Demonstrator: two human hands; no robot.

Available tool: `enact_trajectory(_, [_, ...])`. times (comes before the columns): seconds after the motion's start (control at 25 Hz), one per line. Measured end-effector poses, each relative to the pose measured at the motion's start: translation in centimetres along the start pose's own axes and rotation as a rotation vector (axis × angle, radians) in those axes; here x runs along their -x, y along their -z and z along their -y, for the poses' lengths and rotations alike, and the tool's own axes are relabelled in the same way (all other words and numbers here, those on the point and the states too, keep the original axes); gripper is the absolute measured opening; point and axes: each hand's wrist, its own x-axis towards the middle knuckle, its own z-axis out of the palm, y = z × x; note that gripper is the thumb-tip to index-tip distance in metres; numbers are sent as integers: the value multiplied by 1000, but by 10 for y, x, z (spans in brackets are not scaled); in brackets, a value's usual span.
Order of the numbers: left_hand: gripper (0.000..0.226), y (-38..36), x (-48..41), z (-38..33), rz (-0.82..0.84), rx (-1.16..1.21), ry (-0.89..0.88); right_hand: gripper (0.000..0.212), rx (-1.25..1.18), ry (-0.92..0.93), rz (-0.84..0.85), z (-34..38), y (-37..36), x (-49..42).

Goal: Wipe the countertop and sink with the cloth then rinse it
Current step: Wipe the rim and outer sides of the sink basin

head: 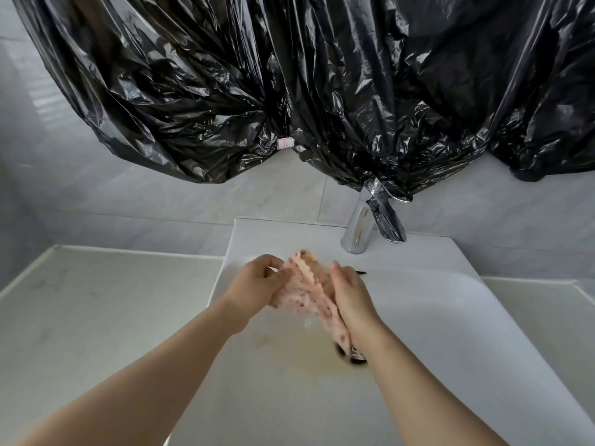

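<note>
Over the sink (418, 317), in the head view, both hands clasp the pink speckled cloth (309, 291) between them: the left hand (260, 284) curls its fingers into the upper bunch, and the right hand (351, 297) wraps the lower part, thumb up, its fingers hidden behind the fabric. This looks like the rinsing step, though no stream from the faucet (357, 226) can be made out, so the next move calls for water and a firm twist. The cloth's long axis slants from far-left to near-right, its loose tail pointing down at the drain (354, 357).
</note>
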Motion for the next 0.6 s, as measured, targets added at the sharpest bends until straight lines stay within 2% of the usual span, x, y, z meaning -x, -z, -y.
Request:
enact_trajectory(0.04, [9,1,-1,0,-29,-44,-24,46,53,-11,92,1,-3,1])
enact_trajectory(0.12, [10,3,-5,1,-55,-281,-111,38,135,8,212,4,-6,0])
enact_trajectory(0.2, [9,9,-14,-1,-52,-464,-184,23,93,73,172,12,-9,-9])
enact_trajectory(0.24, [8,12,-20,-4,-59,-451,-184,23,38,92,140,16,-10,-14])
enact_trajectory(0.28, [6,16,-28,-7,-69,-370,-156,23,-12,107,111,21,-13,-21])
enact_trajectory(0.36, [4,23,-42,-15,-95,-32,-78,21,-18,151,29,34,-19,-39])
enact_trajectory(0.44, [23,30,-62,-20,-148,183,-76,14,115,209,-81,48,-25,-62])
enact_trajectory(0.48, [34,35,-73,-18,-203,65,-97,6,262,225,-141,53,-27,-71])
enact_trajectory(0.56, [47,42,-88,-4,-268,-592,-128,23,699,327,-287,50,-36,-83])
enact_trajectory(0.6, [46,44,-91,6,-291,-815,-161,31,832,448,-294,41,-47,-87])
